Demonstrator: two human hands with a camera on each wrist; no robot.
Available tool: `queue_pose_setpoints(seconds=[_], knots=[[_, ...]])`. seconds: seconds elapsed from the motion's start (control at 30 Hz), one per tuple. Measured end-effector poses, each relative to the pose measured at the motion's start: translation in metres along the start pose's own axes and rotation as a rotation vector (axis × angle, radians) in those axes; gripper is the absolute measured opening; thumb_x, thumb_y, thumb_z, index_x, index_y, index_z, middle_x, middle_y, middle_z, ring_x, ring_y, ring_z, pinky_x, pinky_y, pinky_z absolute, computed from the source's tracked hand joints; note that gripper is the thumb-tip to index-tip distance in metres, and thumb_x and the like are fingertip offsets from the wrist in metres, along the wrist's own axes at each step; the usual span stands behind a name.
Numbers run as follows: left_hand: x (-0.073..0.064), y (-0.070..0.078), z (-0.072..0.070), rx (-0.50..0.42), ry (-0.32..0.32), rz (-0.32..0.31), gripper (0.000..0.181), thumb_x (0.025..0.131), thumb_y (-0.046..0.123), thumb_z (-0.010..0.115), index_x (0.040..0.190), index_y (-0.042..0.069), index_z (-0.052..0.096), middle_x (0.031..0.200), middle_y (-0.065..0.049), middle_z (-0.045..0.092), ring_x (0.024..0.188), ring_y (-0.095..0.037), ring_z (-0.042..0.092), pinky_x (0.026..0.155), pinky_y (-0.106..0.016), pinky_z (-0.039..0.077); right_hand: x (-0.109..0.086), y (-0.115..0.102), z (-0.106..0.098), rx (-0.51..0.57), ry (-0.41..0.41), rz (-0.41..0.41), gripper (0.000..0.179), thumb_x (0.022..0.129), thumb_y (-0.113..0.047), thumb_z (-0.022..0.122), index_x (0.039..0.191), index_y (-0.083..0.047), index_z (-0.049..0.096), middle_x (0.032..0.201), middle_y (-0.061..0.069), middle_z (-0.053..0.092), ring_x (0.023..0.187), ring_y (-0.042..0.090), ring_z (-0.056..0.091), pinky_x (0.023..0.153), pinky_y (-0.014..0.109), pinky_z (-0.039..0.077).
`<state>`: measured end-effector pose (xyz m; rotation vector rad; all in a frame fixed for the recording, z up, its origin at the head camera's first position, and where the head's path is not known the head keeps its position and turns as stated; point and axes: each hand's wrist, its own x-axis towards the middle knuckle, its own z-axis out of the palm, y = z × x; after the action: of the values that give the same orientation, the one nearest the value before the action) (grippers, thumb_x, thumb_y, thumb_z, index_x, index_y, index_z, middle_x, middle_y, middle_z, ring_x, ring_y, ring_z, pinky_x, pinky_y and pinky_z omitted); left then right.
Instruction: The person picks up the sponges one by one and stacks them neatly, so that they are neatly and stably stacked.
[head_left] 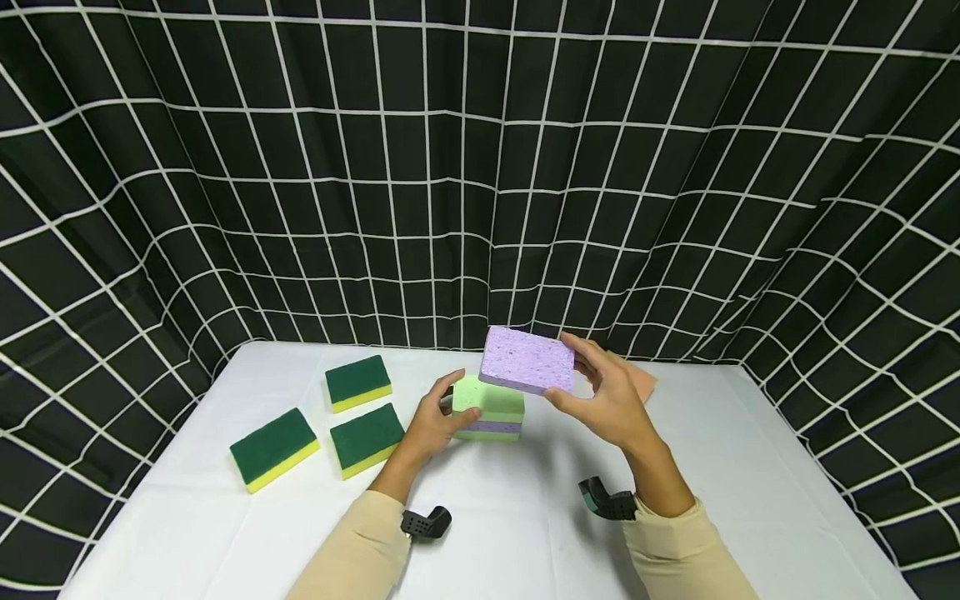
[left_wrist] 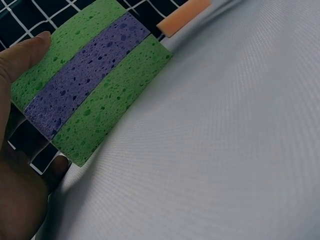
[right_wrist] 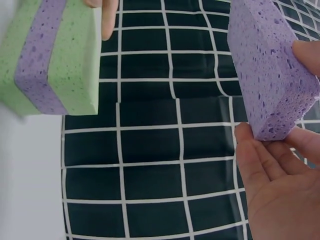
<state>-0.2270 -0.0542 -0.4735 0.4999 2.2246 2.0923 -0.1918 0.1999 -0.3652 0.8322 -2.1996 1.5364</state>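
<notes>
A stack of three sponges (head_left: pixel 491 402), green, purple and green, stands on the white table. My left hand (head_left: pixel 435 423) holds the stack at its left end, with the thumb (left_wrist: pixel 30 55) against the upper green sponge in the left wrist view. Above and slightly right of the stack, my right hand (head_left: pixel 611 402) grips a purple sponge (head_left: pixel 527 360) by its right end, thumb in front. In the right wrist view, that purple sponge (right_wrist: pixel 270 65) is tilted and apart from the stack (right_wrist: pixel 70 65).
Several green-and-yellow scouring sponges (head_left: pixel 365 437) lie at the left of the table (head_left: pixel 495 525). An orange sponge (head_left: pixel 636 379) lies at the back right, partly hidden behind my right hand. Black cloth with a white grid (head_left: pixel 450 208) surrounds the back and sides.
</notes>
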Motion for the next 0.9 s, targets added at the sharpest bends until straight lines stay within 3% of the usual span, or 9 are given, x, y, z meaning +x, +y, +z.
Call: queue_pose_setpoints(seconds=[0.17,0.43,0.6,0.77,0.9], knots=[[0.001,0.001,0.001,-0.012,-0.005,-0.017,0.072,0.086,0.006,0.073,0.147,0.001,0.035,0.134,-0.025,0.046,0.109,-0.034,0.057,0.085,-0.034,0.051,0.001,0.016,0.003,0.022,-0.021,0.020,0.075,0.070,0.018,0.075,0.137,0.015,0.040,0.134,0.023,0.046,0.117,0.035,0.049,0.101,0.028,0.038],[0.000,0.002,0.002,-0.019,0.008,-0.025,0.070,0.085,0.006,0.074,0.146,0.003,0.039,0.134,-0.025,0.046,0.113,-0.039,0.054,0.087,-0.037,0.050,0.008,-0.004,0.013,-0.034,-0.071,0.054,0.070,0.073,0.015,0.073,0.134,0.020,0.039,0.131,0.030,0.048,0.115,0.041,0.049,0.101,0.046,0.038],[0.000,0.001,0.002,-0.021,0.014,-0.021,0.071,0.084,0.005,0.074,0.146,0.006,0.040,0.135,-0.024,0.045,0.112,-0.039,0.055,0.088,-0.039,0.049,0.011,-0.005,0.019,-0.054,-0.095,0.090,0.068,0.075,0.012,0.073,0.135,0.018,0.041,0.129,0.029,0.050,0.117,0.041,0.050,0.101,0.046,0.038],[0.000,0.000,0.001,-0.034,0.014,0.008,0.069,0.085,0.003,0.073,0.146,0.002,0.039,0.133,-0.025,0.046,0.107,-0.037,0.057,0.085,-0.038,0.050,0.013,0.004,0.023,-0.056,-0.120,0.129,0.068,0.077,0.009,0.073,0.136,0.017,0.040,0.133,0.029,0.047,0.121,0.040,0.048,0.103,0.047,0.036],[0.000,0.000,0.001,-0.057,0.003,0.014,0.069,0.085,0.001,0.072,0.145,0.001,0.038,0.131,-0.024,0.047,0.105,-0.037,0.059,0.083,-0.037,0.051,0.012,0.028,0.026,-0.058,-0.126,0.164,0.070,0.077,0.008,0.074,0.139,0.013,0.040,0.135,0.026,0.047,0.123,0.039,0.047,0.104,0.047,0.035]])
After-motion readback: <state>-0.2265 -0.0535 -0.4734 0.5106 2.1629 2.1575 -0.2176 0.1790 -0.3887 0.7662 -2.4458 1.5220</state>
